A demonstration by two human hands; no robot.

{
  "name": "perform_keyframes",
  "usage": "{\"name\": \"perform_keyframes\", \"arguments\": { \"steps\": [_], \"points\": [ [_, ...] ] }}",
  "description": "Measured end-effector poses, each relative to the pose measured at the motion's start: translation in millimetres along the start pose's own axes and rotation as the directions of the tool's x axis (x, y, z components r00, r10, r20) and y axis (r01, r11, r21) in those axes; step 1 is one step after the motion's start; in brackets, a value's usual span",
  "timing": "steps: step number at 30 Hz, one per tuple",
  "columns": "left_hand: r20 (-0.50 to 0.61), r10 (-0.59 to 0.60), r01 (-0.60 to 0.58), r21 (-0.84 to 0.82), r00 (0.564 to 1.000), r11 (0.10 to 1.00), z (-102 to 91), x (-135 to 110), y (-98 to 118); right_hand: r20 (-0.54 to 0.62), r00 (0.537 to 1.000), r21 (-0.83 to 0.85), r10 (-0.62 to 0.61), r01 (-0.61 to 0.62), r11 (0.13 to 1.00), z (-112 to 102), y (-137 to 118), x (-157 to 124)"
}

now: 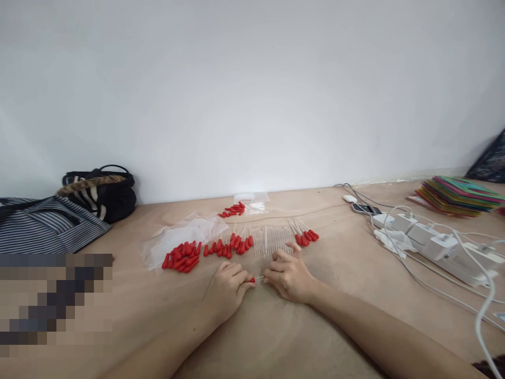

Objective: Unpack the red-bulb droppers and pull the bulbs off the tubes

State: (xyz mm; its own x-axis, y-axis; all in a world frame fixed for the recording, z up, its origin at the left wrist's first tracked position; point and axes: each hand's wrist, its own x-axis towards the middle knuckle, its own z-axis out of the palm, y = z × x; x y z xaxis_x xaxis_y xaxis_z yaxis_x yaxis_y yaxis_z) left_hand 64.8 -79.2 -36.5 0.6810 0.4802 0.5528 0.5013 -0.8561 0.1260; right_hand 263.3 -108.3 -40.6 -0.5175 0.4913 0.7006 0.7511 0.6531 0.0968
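Observation:
My left hand [229,287] rests on the tan table [276,337] with its fingers pinched round a small red rubber cap [252,280]. My right hand [288,275] faces it, fingers pinched on the other end of a thin clear tube [259,278] that joins the cap. Just beyond my hands lies a row of clear tubes [272,239]. A heap of loose red caps [185,258] lies to the left of that row. A few finished tubes with red caps [305,236] lie to the right of it.
Clear plastic bags [185,231] lie behind the caps, and a small pile of red caps [233,209] sits farther back. A black bag [104,192] and striped cloth [47,223] are at left. White power strips with cables [430,242], a phone [365,208] and stacked coloured sheets [460,195] are at right.

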Motion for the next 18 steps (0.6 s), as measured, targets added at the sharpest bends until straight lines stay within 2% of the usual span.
{"name": "perform_keyframes", "arguments": {
  "steps": [7, 8, 10, 12, 14, 16, 18],
  "points": [
    [0.003, -0.048, 0.048, -0.022, 0.999, 0.999, -1.1, -3, -3, 0.033, 0.999, -0.038, 0.001, 0.001, 0.999, -5, 7, -2],
    [-0.006, -0.071, 0.071, -0.027, 0.997, 0.997, -1.1, -4, -4, 0.037, 0.999, -0.046, 0.039, -0.037, 0.998, -7, 12, -3],
    [-0.021, -0.105, 0.104, -0.032, 0.994, 0.994, -1.1, -6, -6, 0.030, 0.981, -0.068, 0.190, -0.187, 0.980, -12, 23, -4],
    [-0.027, -0.109, 0.107, -0.037, 0.994, 0.994, -0.4, -7, -8, 0.015, 0.910, -0.115, 0.415, -0.411, 0.905, -15, 36, -2],
    [-0.029, -0.107, 0.105, -0.065, 0.994, 0.992, 1.0, -7, -9, 0.043, 0.787, -0.204, 0.616, -0.597, 0.776, -15, 46, 4],
    [-0.035, -0.120, 0.115, -0.110, 0.992, 0.987, 2.3, -7, -9, 0.113, 0.661, -0.318, 0.742, -0.683, 0.657, -12, 53, 13],
    [-0.047, -0.133, 0.125, -0.138, 0.990, 0.983, 2.5, -7, -10, 0.161, 0.585, -0.397, 0.794, -0.699, 0.595, -6, 57, 22]
  ]
}}
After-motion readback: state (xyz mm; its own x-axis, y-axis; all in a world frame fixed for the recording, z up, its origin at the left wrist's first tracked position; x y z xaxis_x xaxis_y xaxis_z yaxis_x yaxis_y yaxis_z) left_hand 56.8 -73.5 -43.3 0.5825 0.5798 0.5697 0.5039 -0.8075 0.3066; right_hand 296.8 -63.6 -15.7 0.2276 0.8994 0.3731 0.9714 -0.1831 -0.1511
